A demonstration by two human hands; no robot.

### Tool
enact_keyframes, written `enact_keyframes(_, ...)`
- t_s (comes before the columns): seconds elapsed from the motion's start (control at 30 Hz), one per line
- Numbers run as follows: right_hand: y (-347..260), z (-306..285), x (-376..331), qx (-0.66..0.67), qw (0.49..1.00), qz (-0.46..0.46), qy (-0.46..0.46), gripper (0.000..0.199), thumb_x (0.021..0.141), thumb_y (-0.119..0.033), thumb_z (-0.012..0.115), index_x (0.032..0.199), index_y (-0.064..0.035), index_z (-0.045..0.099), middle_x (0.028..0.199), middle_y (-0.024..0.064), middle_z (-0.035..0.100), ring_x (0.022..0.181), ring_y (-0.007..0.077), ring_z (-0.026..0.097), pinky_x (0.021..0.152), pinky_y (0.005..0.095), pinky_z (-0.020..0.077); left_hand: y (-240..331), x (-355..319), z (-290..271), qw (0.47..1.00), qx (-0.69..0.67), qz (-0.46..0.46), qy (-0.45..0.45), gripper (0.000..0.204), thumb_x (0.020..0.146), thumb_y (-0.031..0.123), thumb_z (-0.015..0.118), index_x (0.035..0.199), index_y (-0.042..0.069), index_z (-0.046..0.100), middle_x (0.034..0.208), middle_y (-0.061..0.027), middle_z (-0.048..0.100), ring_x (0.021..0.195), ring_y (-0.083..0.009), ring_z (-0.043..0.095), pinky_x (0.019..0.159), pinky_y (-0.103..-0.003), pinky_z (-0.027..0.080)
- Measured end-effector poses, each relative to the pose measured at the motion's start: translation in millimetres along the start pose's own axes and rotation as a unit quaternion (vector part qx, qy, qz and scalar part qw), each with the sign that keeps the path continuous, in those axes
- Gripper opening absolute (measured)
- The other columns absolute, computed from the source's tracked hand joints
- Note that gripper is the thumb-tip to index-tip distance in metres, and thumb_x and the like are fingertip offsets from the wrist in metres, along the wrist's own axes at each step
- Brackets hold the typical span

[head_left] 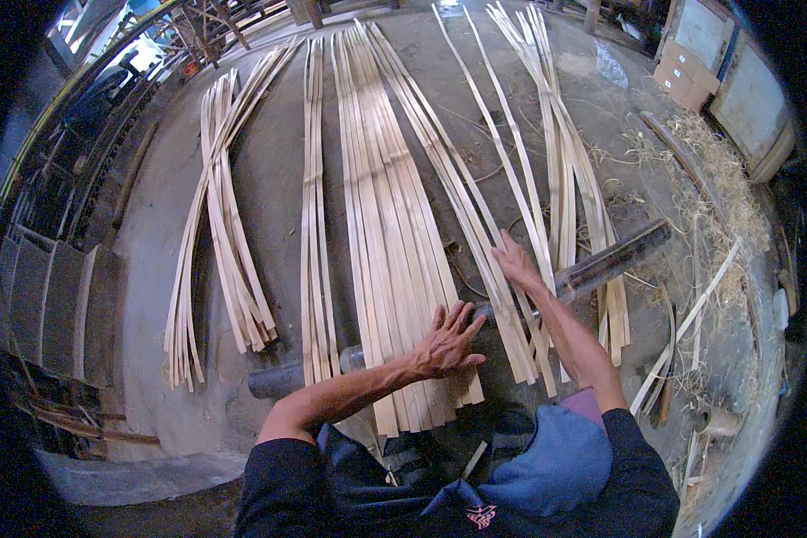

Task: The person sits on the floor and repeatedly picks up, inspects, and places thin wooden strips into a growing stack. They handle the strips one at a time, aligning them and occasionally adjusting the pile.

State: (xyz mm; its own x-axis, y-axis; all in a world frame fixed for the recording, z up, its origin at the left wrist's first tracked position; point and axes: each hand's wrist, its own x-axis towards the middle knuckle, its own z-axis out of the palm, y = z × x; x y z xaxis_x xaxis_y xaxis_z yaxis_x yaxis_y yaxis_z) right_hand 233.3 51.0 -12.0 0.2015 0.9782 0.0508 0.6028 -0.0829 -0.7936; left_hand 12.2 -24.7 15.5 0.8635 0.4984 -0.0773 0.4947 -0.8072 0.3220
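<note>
My left hand [448, 342] lies palm down, fingers spread, on the near end of a wide row of pale flat bamboo-like strips [394, 215]. My right hand [517, 260] is a little farther off and to the right. Its fingers are stretched out and touch a narrower bundle of strips [448, 152], with no firm grip visible. Beneath the near ends of the strips runs a dark pipe-like bar [614, 260], slanting up to the right. Both forearms come in from the lower edge.
A slim bundle [313, 197] lies left of the row, and crossed strips [229, 215] lie farther left. More strips [560, 161] stretch out on the right. Curly shavings [726, 188] heap up near a cardboard box [686, 76]. Grey panels [54, 305] stand along the left side.
</note>
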Motion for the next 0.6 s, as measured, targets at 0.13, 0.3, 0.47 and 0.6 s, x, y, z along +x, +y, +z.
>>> enact_keyframes(0.13,-21.8,-17.0,-23.4,0.013,0.992,0.117,-0.048,0.062,0.078,-0.020,0.053,0.128,0.0051,0.027,0.124,0.0250,0.040,0.117,0.0322,0.038,0.098,0.0326,0.0294,-5.6,-2.3,4.1,1.000,-0.018,0.015,0.019,0.075,0.081,0.059,0.032,0.133,0.006,0.022,0.136,-0.0238,0.019,0.127,-0.0388,0.015,0.101,-0.055,0.009)
enact_keyframes(0.3,-22.7,-18.6,-50.0,-0.060,0.997,0.037,0.009,0.055,0.076,-0.017,0.052,0.125,0.0020,0.034,0.109,0.0235,0.052,0.096,0.0353,0.053,0.088,0.0370,0.0394,-6.5,-2.3,5.3,0.999,0.000,0.023,0.032,0.075,0.081,0.060,0.032,0.133,0.006,0.023,0.135,-0.0229,0.021,0.127,-0.0381,0.015,0.101,-0.054,0.010)
enact_keyframes(0.47,-10.2,-23.5,-37.5,0.141,0.981,0.129,-0.042,0.039,0.085,-0.013,0.041,0.122,-0.0005,0.039,0.078,0.0124,0.058,0.058,0.0212,0.056,0.053,0.0308,0.0473,-8.0,-2.2,1.1,0.999,-0.035,0.020,0.008,0.077,0.079,0.061,0.034,0.135,0.011,0.018,0.137,-0.0223,0.018,0.128,-0.0388,0.011,0.101,-0.055,0.008)
enact_keyframes(0.6,-7.2,-37.9,-26.9,0.330,0.909,0.231,-0.107,0.033,0.090,-0.013,0.036,0.121,-0.0025,0.041,0.067,0.0060,0.053,0.049,0.0085,0.050,0.042,0.0201,0.0414,-10.3,-1.0,-0.6,0.999,-0.047,0.021,-0.012,0.079,0.078,0.062,0.036,0.136,0.014,0.014,0.137,-0.0219,0.017,0.128,-0.0391,0.009,0.101,-0.056,0.007)
